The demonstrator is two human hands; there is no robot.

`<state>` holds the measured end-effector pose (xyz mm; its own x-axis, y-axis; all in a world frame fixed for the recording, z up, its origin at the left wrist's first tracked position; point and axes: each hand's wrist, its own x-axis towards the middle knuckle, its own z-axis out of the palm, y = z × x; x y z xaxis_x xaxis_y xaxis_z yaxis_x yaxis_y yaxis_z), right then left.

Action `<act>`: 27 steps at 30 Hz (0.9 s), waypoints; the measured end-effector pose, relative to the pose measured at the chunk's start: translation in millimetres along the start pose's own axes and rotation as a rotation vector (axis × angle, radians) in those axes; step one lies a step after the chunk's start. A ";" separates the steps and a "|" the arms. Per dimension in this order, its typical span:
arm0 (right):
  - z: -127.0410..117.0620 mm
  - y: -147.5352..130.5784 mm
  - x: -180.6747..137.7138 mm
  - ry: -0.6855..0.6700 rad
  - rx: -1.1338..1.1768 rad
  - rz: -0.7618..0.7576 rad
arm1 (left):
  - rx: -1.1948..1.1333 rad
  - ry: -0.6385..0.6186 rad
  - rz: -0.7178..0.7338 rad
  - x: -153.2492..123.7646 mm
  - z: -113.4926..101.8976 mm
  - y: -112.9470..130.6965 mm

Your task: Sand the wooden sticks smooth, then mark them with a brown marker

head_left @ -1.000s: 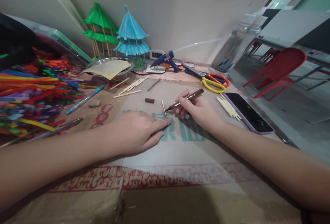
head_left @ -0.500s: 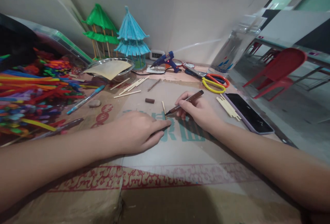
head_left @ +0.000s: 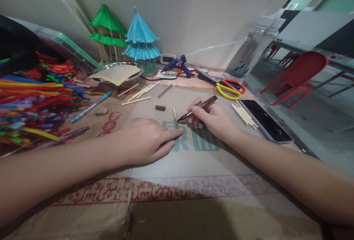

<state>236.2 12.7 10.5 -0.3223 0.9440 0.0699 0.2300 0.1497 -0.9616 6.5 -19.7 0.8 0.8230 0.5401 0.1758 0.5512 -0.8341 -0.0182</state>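
A brown marker (head_left: 197,109) sits in the grip of my right hand (head_left: 207,114), its tip against a thin wooden stick (head_left: 174,114). The stick's far part is pale, and brown shows on it near the tip. My left hand (head_left: 151,140) lies low over the mat, its index fingertip pressing the near end of the stick down and hiding it. Beyond the left hand lies the brown marker cap (head_left: 160,108). Several pale sticks (head_left: 142,91) and one brown-coloured stick (head_left: 165,91) lie further back.
Pipe cleaners (head_left: 35,103) crowd the left. At the back stand a green pavilion model (head_left: 106,30), a blue one (head_left: 141,35), a metal bowl (head_left: 135,79) and a glue gun (head_left: 178,64). Scissors (head_left: 229,89), a bottle (head_left: 243,55), more sticks (head_left: 245,115) and a phone (head_left: 265,121) are on the right.
The marker tip has shifted slightly down along the stick towards my left fingertip, and more brown shows on the stick. My left hand has stayed nearly still.
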 end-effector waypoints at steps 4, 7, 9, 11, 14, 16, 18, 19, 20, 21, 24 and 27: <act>-0.6 -0.1 -0.2 0.003 -0.003 -0.007 | -0.004 -0.004 -0.008 0.3 -0.3 0.2; -0.9 -0.4 -1.0 -0.016 -0.008 -0.009 | -0.014 -0.008 -0.016 0.7 -0.4 0.4; -0.6 -0.7 -1.2 -0.018 -0.014 -0.008 | -0.020 -0.010 -0.019 1.1 -0.1 0.4; -0.2 -1.1 -1.0 -0.004 -0.016 -0.008 | -0.019 -0.018 -0.019 1.5 0.4 0.3; 0.2 -0.7 -0.2 0.017 -0.014 -0.008 | -0.014 -0.029 -0.019 1.6 1.1 0.0; 0.0 0.7 0.5 0.018 -0.005 -0.016 | -0.012 -0.031 -0.018 1.4 1.3 -0.3; -0.3 3.1 1.5 0.010 0.015 -0.029 | -0.009 -0.030 -0.015 1.3 1.3 -0.3; -0.5 4.5 2.0 0.008 0.025 -0.037 | -0.008 -0.029 -0.014 1.2 1.1 -0.3; -0.7 5.8 2.5 0.007 0.034 -0.043 | -0.005 -0.027 -0.014 1.2 0.9 -0.2; -0.8 7.0 3.0 0.007 0.040 -0.048 | -0.003 -0.023 -0.012 1.2 0.7 -0.2; -0.9 9.6 3.9 0.007 0.058 -0.049 | 0.003 -0.013 -0.010 0.7 0.2 -0.1; -0.6 10.2 4.0 0.004 0.072 -0.040 | -0.005 0.003 0.002 0.0 0.6 -0.5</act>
<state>237.8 18.2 1.1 -0.3264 0.9389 0.1093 0.1506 0.1658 -0.9746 6.3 -19.3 0.3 0.8234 0.5384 0.1792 0.5494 -0.8355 -0.0140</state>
